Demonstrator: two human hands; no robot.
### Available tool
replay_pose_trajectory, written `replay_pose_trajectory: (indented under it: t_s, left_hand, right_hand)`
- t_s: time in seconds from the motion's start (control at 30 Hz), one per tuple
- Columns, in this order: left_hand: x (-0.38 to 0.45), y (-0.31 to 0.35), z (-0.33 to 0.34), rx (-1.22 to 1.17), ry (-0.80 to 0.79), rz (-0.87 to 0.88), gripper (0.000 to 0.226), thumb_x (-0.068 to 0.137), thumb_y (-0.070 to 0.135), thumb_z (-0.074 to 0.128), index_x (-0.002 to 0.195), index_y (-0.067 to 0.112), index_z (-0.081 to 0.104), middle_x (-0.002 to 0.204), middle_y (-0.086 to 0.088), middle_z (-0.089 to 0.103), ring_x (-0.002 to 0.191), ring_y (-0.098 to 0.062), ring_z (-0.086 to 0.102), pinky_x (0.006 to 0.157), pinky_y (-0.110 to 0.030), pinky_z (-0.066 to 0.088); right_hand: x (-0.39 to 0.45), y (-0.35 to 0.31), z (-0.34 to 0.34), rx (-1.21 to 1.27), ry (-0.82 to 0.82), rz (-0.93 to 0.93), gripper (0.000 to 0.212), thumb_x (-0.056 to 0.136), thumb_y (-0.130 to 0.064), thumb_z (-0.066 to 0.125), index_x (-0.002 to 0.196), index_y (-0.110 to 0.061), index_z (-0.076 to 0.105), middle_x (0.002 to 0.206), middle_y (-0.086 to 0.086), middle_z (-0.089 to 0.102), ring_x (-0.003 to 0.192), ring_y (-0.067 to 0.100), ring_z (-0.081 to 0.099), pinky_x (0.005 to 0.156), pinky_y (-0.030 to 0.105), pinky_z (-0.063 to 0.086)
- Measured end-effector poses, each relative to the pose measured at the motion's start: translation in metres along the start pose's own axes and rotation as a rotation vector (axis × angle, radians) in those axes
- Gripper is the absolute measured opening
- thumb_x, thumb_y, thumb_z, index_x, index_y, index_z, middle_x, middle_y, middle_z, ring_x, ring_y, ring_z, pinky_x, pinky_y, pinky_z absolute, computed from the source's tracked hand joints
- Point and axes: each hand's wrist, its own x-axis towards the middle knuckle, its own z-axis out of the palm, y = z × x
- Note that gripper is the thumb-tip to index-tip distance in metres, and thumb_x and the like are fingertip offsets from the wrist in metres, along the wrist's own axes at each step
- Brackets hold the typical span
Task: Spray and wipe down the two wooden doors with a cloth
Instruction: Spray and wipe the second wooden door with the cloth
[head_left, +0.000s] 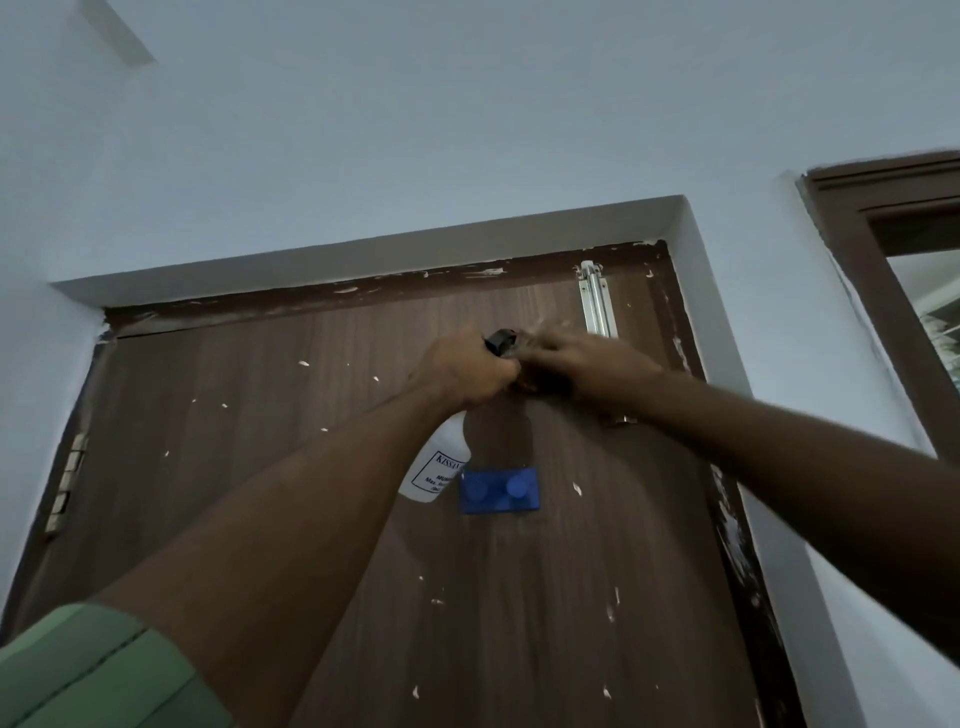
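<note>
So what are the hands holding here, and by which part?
The left hand grips the spray bottle round its neck, below the black nozzle. The right hand is blurred against the door; whether it holds a cloth cannot be told.

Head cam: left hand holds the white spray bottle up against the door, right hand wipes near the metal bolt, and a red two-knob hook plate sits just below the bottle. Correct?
Not quite: the hook plate is blue, not red. The head view shows the rest as stated: the left hand grips the white spray bottle up against the door, and the right hand, blurred, is near the metal bolt.
</note>
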Motion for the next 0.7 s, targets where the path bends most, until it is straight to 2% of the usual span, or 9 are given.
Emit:
replay_pose_trajectory:
  t_s: [0.1, 0.17, 0.27, 0.33, 0.37, 0.47, 0.53, 0.57, 0.7]
  left_hand:
    - [0.004, -0.005, -0.005, -0.01, 0.016, 0.004, 0.023, 0.093, 0.033, 0.07, 0.083, 0.012, 0.069, 0.074, -0.01, 0.073, 0.058, -0.018, 0.064, 0.06, -0.037, 0.059]
    - [0.004, -0.009, -0.007, -0.018, 0.037, 0.007, 0.025, 0.094, 0.034, 0.07, 0.085, 0.011, 0.07, 0.079, -0.012, 0.075, 0.06, -0.019, 0.066, 0.065, -0.04, 0.063]
    - [0.003, -0.016, -0.005, -0.04, 0.034, 0.006, 0.027, 0.095, 0.039, 0.07, 0.087, 0.013, 0.071, 0.076, -0.009, 0.072, 0.062, -0.017, 0.063, 0.062, -0.036, 0.058]
    - [0.005, -0.019, -0.003, -0.02, 0.032, 0.005, 0.028, 0.095, 0.039, 0.07, 0.086, 0.013, 0.071, 0.072, -0.005, 0.068, 0.061, -0.015, 0.059, 0.058, -0.032, 0.052]
    - [0.006, -0.02, -0.003, -0.024, 0.033, 0.007, 0.027, 0.096, 0.038, 0.07, 0.085, 0.013, 0.071, 0.072, -0.006, 0.068, 0.06, -0.015, 0.059, 0.058, -0.032, 0.051]
    - [0.008, -0.025, -0.001, -0.065, 0.029, 0.016, 0.024, 0.097, 0.035, 0.07, 0.089, 0.013, 0.071, 0.082, -0.014, 0.075, 0.06, -0.016, 0.062, 0.062, -0.034, 0.057]
    - [0.008, -0.028, 0.0, -0.06, 0.021, 0.021, 0.022, 0.097, 0.034, 0.07, 0.091, 0.013, 0.071, 0.085, -0.015, 0.076, 0.061, -0.017, 0.064, 0.064, -0.036, 0.06]
    - [0.008, -0.029, 0.0, -0.048, 0.022, 0.022, 0.022, 0.097, 0.035, 0.071, 0.092, 0.014, 0.071, 0.085, -0.015, 0.076, 0.063, -0.018, 0.065, 0.066, -0.038, 0.062]
    - [0.01, -0.028, -0.001, -0.049, 0.024, 0.019, 0.025, 0.096, 0.04, 0.071, 0.091, 0.016, 0.072, 0.084, -0.013, 0.076, 0.063, -0.018, 0.066, 0.068, -0.043, 0.064]
  right_hand:
    - [0.032, 0.027, -0.019, -0.013, 0.111, 0.261, 0.069, 0.089, -0.006, 0.067, 0.151, -0.03, 0.05, 0.166, 0.008, 0.034, 0.143, 0.04, 0.042, 0.107, 0.053, 0.046]
    - [0.032, 0.007, -0.008, 0.02, 0.161, 0.34, 0.069, 0.09, -0.007, 0.068, 0.152, -0.029, 0.048, 0.166, 0.011, 0.031, 0.141, 0.039, 0.043, 0.107, 0.053, 0.047]
    - [-0.006, -0.031, 0.025, 0.09, 0.11, 0.033, 0.056, 0.096, -0.022, 0.053, 0.151, -0.03, 0.048, 0.164, 0.01, 0.034, 0.133, 0.036, 0.051, 0.101, 0.048, 0.053]
    - [-0.017, -0.022, 0.022, 0.041, -0.009, -0.193, 0.054, 0.096, -0.03, 0.045, 0.15, -0.028, 0.051, 0.164, 0.008, 0.036, 0.136, 0.035, 0.051, 0.102, 0.047, 0.052]
    - [-0.009, -0.008, 0.013, 0.002, -0.009, -0.216, 0.054, 0.096, -0.027, 0.048, 0.149, -0.028, 0.052, 0.162, 0.008, 0.038, 0.134, 0.034, 0.053, 0.1, 0.047, 0.054]
    - [0.03, 0.022, -0.008, 0.029, 0.183, 0.121, 0.062, 0.092, -0.004, 0.061, 0.147, -0.032, 0.054, 0.159, 0.005, 0.041, 0.135, 0.033, 0.051, 0.094, 0.049, 0.056]
    - [0.044, 0.018, -0.005, 0.033, 0.246, 0.355, 0.067, 0.091, -0.005, 0.067, 0.151, -0.031, 0.05, 0.163, 0.008, 0.036, 0.146, 0.035, 0.038, 0.105, 0.056, 0.049]
    - [0.045, 0.009, 0.001, 0.03, 0.25, 0.371, 0.067, 0.091, -0.008, 0.069, 0.151, -0.03, 0.049, 0.164, 0.01, 0.034, 0.146, 0.037, 0.037, 0.106, 0.057, 0.049]
    - [0.011, -0.002, 0.013, 0.058, 0.048, -0.075, 0.066, 0.092, -0.007, 0.06, 0.152, -0.032, 0.049, 0.165, 0.007, 0.034, 0.139, 0.035, 0.046, 0.099, 0.046, 0.054]
